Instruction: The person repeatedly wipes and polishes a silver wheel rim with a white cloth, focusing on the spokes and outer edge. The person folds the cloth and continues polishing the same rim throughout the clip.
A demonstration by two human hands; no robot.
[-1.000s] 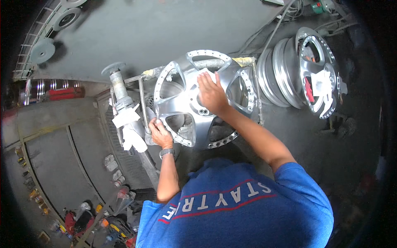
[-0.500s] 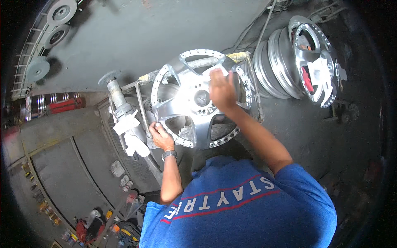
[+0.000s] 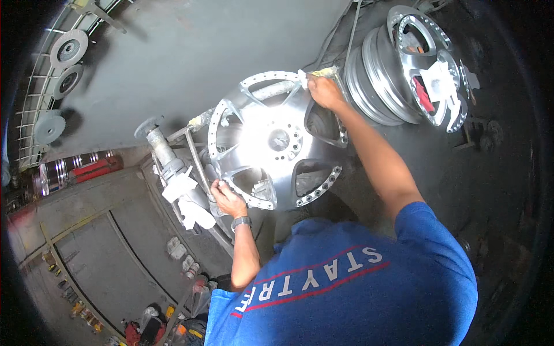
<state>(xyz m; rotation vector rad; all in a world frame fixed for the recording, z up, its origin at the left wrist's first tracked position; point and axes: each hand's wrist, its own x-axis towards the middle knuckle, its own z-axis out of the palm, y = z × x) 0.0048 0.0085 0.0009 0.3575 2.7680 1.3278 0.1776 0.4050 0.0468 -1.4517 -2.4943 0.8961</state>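
A shiny silver wheel face with wide spokes and bolt holes round its rim rests on a stand in front of me. My left hand is curled round the rim at its lower left. At the upper right edge, my right hand pinches a small white sheet against the rim. Whether that sheet is cloth or abrasive paper I cannot tell. Glare washes out the left part of the hub.
Behind the wheel runs the stand's crusted pipe frame. A power tool with a disc stands at left, white sheets draped on it. More wheel parts lie at right. Abrasive discs hang on a rack.
My right hand has moved up and away from the spoke beside the hub to the rim's outer edge, taking the white sheet along. My left hand keeps its place on the rim.
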